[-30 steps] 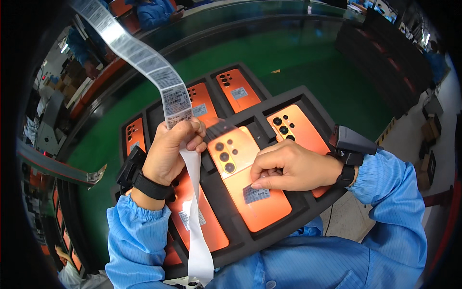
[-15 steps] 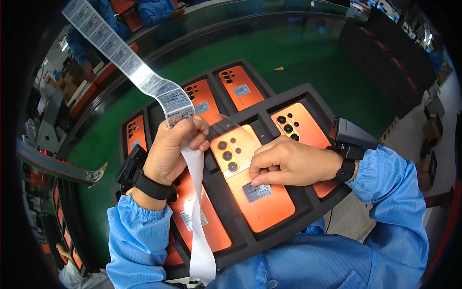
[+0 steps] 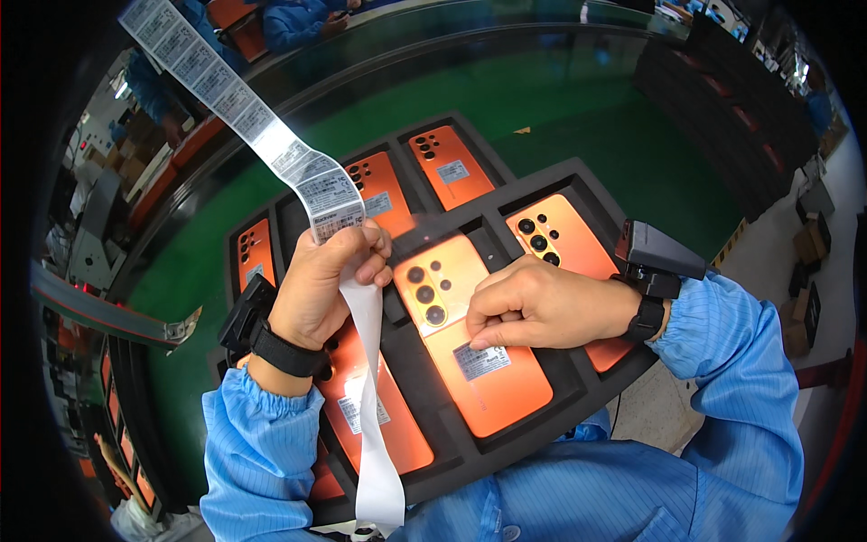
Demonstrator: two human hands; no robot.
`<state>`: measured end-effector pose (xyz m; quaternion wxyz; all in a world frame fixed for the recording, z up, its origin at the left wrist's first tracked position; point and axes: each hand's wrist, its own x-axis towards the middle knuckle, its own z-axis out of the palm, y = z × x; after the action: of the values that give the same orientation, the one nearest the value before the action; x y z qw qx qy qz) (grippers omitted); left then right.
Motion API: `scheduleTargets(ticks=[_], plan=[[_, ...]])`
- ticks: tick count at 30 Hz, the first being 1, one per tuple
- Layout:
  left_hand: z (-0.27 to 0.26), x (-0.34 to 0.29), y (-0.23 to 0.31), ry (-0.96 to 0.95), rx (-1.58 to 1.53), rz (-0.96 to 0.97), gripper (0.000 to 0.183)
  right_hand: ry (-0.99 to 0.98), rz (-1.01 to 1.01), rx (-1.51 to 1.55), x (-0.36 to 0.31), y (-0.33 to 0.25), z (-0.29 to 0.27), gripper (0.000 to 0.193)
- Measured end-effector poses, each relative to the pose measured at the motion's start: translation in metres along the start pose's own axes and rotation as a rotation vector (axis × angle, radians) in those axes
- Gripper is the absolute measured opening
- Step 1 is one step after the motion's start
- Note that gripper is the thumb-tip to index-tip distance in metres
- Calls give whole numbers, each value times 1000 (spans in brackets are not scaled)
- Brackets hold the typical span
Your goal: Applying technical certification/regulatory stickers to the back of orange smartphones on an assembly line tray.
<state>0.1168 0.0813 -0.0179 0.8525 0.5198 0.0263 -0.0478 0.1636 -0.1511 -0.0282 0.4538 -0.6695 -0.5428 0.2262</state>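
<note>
Left hand (image 3: 318,282) closed tight, thumb over bent fingers, gripping a label strip (image 3: 226,95); strip's printed silver part runs up to far left, plain white tail hangs down in front of the near tray (image 3: 426,388); right hand (image 3: 542,307) has fingers curled in, thumb tip on upper edge of a silver label (image 3: 486,361); can't tell if it's pinching that edge or just touching it; label sits on back of the middle phone (image 3: 506,406), an orange one lying camera side up in near tray, lenses toward far end.

Same tray: left phone (image 3: 411,447), also orange, w/ its own label partly behind the white tail; right phone (image 3: 582,244) to far right, partly under right hand & wrist; all in separate black compartments.

Far tray (image 3: 293,217), also black, lies beyond, partly covered by near tray; three orange phones visible there, incl. far-right one (image 3: 452,185), each w/ a silver label; green surface (image 3: 560,126) spreads out behind.

Both wrists have black straps w/ devices, just past blue sleeves (image 3: 257,443); stacked black trays (image 3: 722,117) at far right; co-worker in blue (image 3: 298,23) at far left.
</note>
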Motion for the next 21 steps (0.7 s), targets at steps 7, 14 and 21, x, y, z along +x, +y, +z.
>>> scheduleTargets(ticks=[7,14,21], plan=[[2,-1,0,8,59,3,8,-14,27,-14,-1,2,1,14],[1,0,-1,2,72,9,8,-5,3,4,0,4,0,13],[3,1,-1,10,75,14,8,-67,36,-41,0,1,-3,14]])
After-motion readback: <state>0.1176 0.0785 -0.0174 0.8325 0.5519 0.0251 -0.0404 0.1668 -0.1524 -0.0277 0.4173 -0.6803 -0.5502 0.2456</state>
